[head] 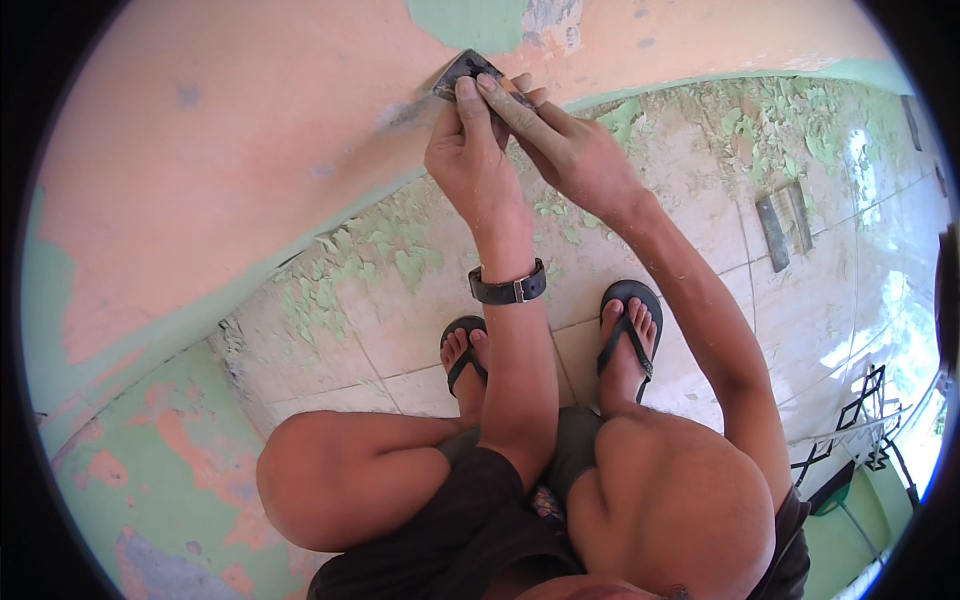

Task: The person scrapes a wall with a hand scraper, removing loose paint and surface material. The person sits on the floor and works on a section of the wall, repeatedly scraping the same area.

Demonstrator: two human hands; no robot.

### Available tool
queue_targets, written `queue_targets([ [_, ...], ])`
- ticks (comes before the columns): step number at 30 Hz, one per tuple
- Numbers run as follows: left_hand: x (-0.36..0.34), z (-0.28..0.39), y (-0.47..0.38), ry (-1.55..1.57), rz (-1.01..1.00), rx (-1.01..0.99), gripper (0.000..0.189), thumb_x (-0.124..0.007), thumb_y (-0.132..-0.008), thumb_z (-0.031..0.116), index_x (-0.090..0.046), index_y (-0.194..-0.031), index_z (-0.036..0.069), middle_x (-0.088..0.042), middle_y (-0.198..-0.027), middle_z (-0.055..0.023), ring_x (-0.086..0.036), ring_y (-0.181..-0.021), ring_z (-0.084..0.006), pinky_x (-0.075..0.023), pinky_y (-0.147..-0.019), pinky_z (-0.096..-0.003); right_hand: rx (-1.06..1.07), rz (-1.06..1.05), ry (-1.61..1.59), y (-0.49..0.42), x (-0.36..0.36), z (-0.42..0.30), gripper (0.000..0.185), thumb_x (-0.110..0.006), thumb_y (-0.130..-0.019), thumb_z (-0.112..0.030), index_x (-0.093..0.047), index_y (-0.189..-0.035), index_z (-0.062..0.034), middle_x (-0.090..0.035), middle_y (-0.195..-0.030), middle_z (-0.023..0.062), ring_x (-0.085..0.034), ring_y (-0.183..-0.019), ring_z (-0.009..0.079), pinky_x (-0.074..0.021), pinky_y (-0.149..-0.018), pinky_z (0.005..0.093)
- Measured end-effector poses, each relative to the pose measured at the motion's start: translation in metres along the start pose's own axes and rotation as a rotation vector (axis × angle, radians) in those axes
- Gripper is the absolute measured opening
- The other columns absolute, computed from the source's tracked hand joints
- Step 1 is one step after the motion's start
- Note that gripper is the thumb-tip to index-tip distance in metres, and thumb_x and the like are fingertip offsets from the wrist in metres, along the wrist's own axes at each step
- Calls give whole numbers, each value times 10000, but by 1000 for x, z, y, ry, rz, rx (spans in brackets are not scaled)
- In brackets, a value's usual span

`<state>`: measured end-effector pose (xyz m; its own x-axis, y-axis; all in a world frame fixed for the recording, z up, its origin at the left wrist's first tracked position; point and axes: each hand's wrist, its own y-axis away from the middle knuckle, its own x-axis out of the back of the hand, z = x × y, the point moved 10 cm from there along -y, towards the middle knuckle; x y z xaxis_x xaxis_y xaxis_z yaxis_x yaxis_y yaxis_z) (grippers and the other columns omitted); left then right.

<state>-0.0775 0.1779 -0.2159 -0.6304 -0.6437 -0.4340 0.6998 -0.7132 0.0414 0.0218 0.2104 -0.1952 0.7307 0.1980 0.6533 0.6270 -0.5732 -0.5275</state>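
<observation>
Both my hands are on one scraper with a dark, worn metal blade (466, 69), whose edge lies against or very near the wall (262, 150). My left hand (480, 150), below a black wrist strap, has its thumb on the blade's near side. My right hand (566, 146) grips the handle end, its fingers stretched towards the blade; they partly hide the handle. The wall shows pinkish-orange patches, and a patch of green paint (469, 21) remains just above the blade. Dark grey smudges mark the surface under the scraper.
Peeled green paint flakes (416, 262) litter the tiled floor (705, 292) along the wall's foot. Two dark strips (772, 232) lie on the tiles at the right. A second wall with patchy paint (187, 465) stands at the lower left. At the lower right is a black folding metal frame (859, 397).
</observation>
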Motion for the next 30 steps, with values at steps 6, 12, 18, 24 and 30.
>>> queue_targets([
  [6, -7, -16, -3, 222, -75, 30, 369, -487, -1051, 320, -603, -1078, -29, -693, -1044, -179, -696, -926, -233, -578, -849, -338, 15, -141, 168, -4, 9, 4, 794, -620, -795, 37, -424, -1495, -284, -649, -1080, 88, -614, -602, 302, -537, -520, 370],
  [12, -5, -11, 0, 117, -55, 2, 362, -486, -1050, 324, -609, -1086, -15, -694, -1058, -171, -692, -924, -227, -577, -874, -342, -10, -115, 99, -2, 9, 2, 816, -622, -791, 32, -412, -1499, -314, -645, -1028, 73, -608, -591, 300, -529, -508, 376],
  [18, -10, -18, -6, 218, -123, -16, 368, -489, -1045, 338, -603, -1104, -7, -690, -1052, -148, -678, -933, -210, -568, -902, -344, -2, -117, 127, -4, 9, 9, 826, -616, -790, 37, -412, -1496, -341, -645, -1017, 73, -604, -592, 303, -529, -517, 378],
  [24, -12, -19, -12, 241, -162, -36, 410, -479, -1041, 385, -585, -1144, 3, -663, -1097, -124, -650, -980, -205, -541, -924, -355, 28, -187, 166, -10, 11, 10, 704, -596, -819, -45, -467, -1449, -331, -638, -1032, 70, -667, -726, 290, -557, -576, 373],
  [30, -4, 33, -23, 159, -172, -142, 453, -466, -1045, 409, -577, -1140, -20, -650, -1096, -105, -636, -1022, -211, -508, -958, -372, 152, -33, 65, -41, 10, -18, 772, -643, -785, 22, -482, -1450, -334, -649, -1016, 64, -634, -708, 277, -538, -562, 368],
])
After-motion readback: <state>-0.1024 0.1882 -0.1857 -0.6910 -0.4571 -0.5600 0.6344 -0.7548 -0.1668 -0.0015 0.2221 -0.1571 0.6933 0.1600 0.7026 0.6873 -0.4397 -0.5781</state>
